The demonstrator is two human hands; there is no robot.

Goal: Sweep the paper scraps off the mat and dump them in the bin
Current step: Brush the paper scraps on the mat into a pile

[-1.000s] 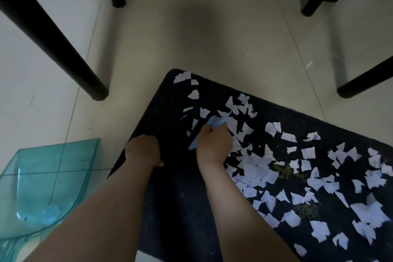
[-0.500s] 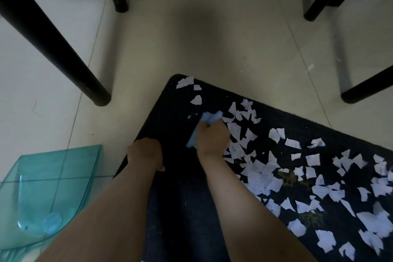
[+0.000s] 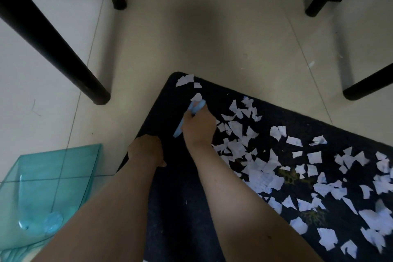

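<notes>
1. Head view: right hand clenches a light-blue brush, long axis running from near-left to far-right, on the dark mat.
2. Left hand presses the mat's left edge; grip cannot be told.
3. Paper scraps spread rightward; teal dustpan on floor, left.

Paper scraps are lying across the right part of the mat, the dustpan is sitting on the floor left of it, and table legs are standing behind.
</notes>
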